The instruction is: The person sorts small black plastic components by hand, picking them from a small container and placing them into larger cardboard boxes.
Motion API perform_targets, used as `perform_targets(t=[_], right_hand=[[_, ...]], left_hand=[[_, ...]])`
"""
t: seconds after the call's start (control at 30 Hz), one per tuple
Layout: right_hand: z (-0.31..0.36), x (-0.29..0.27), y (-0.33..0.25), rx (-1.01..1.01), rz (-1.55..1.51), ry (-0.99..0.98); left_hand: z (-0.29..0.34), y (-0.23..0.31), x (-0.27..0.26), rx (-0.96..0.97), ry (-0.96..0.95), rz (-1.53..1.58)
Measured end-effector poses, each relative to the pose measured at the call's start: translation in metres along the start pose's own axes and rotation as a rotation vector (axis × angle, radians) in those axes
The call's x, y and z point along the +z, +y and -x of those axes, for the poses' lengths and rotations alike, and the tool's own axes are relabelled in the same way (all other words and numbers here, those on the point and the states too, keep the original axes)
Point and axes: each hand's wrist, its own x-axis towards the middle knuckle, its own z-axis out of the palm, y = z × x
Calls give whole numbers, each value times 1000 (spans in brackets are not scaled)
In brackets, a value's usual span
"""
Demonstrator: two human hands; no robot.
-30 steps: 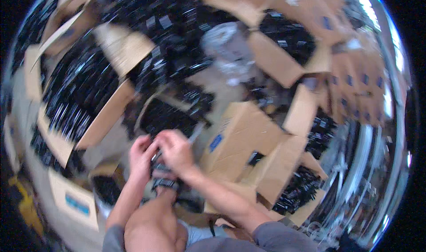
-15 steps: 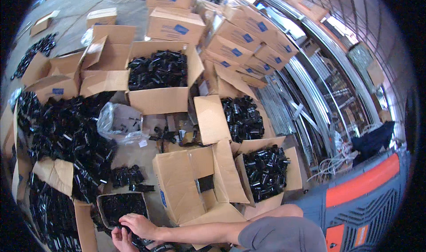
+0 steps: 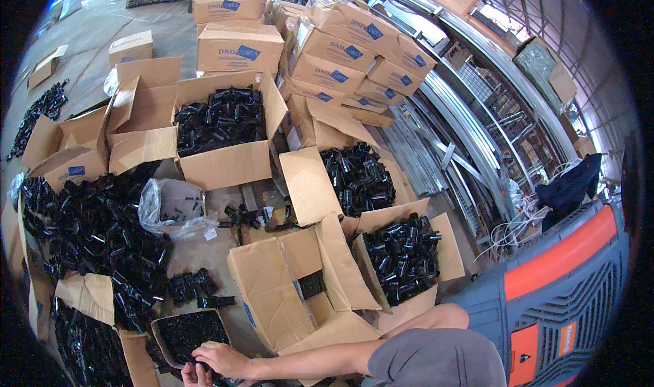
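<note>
My right hand (image 3: 221, 360) reaches in from the right, its fingers bent and pressed together at the near edge of a small open carton (image 3: 194, 334) filled with small black pieces. Close against it, my left hand (image 3: 196, 375) shows only fingers and part of the palm at the lower edge, fingertips pinched. The two hands meet at the fingertips; whatever they hold is too small and hidden to make out. Just beyond the small carton lies a cluster of black plastic-looking parts (image 3: 193, 285).
Black parts form a large heap (image 3: 109, 230) at left. Open cartons of black parts stand at the back (image 3: 221, 162) and right (image 3: 402, 258), around a mostly bare carton (image 3: 266, 285). A clear plastic bag (image 3: 170, 206), stacked closed cartons (image 3: 238, 50), metal profiles (image 3: 470, 149) and a blue-orange machine (image 3: 558, 285) surround them.
The view has shifted, so the near cartons appear lower. Both hands stay together at the small carton's near edge, with their fingers slightly repositioned.
</note>
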Motion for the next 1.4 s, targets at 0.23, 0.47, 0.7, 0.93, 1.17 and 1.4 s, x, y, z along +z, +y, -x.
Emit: perform_targets(t=[0.23, 0.47, 0.7, 0.93, 1.17, 1.4], right_hand=[[-6, 19, 11, -77, -10, 63], [-8, 1, -3, 75, -116, 51], [-3, 1, 1, 20, -50, 59], [-12, -3, 0, 10, -34, 25], [-13, -8, -5, 38, -53, 24], [-11, 0, 3, 25, -28, 28]], left_hand=[[-6, -7, 4, 77, -72, -15], [-9, -8, 5, 40, -73, -39], [-2, -6, 1, 19, -23, -30], [-3, -3, -5, 41, -10, 8], [-3, 1, -1, 86, -13, -40], [-6, -5, 0, 119, -33, -87]])
